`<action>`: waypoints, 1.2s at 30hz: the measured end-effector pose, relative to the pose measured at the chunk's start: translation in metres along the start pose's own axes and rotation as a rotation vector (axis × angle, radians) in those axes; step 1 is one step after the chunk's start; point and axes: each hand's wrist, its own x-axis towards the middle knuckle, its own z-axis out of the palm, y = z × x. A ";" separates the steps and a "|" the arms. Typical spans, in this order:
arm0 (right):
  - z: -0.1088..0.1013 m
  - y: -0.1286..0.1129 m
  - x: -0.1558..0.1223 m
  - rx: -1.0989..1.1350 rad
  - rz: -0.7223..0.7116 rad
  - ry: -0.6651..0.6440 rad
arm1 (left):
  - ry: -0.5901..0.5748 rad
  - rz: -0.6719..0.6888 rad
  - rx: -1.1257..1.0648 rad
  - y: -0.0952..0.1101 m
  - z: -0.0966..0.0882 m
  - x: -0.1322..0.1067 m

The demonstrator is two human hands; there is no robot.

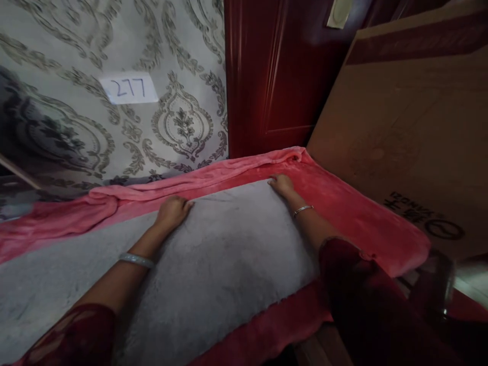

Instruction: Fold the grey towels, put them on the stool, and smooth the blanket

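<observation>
Watching remotely, I logged left hand [173, 211] fisted on grey blanket [229, 254] edge at 12 o'clock, right hand [281, 184] grip unreadable; uneven tugging, I judged, could ruck pink blanket [343, 203].

One grey blanket [229, 254] carried one left hand [173, 209] and one right hand [281, 184], with two bracelets [136, 260] [303, 209]. One pink blanket [343, 203] lay beneath it, one cardboard box [412, 132] right of it, one paper label [129, 88] above it.

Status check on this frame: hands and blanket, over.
Left hand curled on far edge of grey blanket. Right hand flat at its far corner. Pink blanket beneath; cardboard box close right.
</observation>
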 end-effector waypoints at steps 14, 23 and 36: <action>0.009 0.014 0.021 0.108 -0.070 0.026 | 0.000 -0.162 0.001 0.005 0.012 0.007; -0.005 0.027 0.032 0.041 -0.212 -0.037 | 0.103 0.061 -0.060 0.003 0.013 0.008; 0.008 0.028 0.046 0.139 -0.176 -0.068 | -0.012 -0.120 -0.053 0.013 0.008 0.013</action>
